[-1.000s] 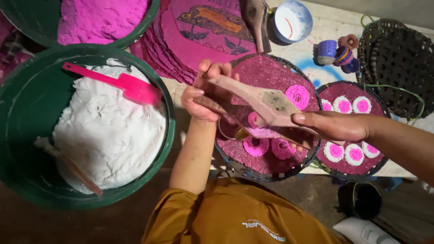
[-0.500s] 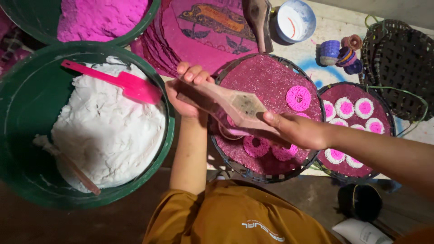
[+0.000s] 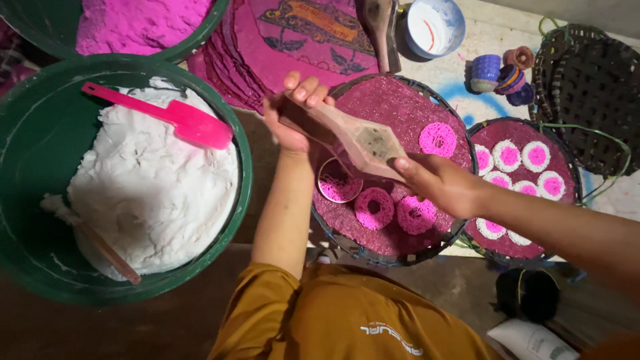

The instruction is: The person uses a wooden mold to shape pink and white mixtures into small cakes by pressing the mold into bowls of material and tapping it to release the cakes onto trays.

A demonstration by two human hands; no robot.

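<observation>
Gripping wooden press (image 3: 353, 139) at both ends: left hand (image 3: 293, 113) upper-left, right hand (image 3: 440, 187) lower-right, fingers closed, long axis diagonal over pink tray (image 3: 393, 100)

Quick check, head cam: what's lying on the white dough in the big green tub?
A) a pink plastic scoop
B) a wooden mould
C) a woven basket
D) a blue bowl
A: a pink plastic scoop lies on top of the white dough in the green tub; the wooden mould is held in both hands over the round tray, not in the tub.
</observation>
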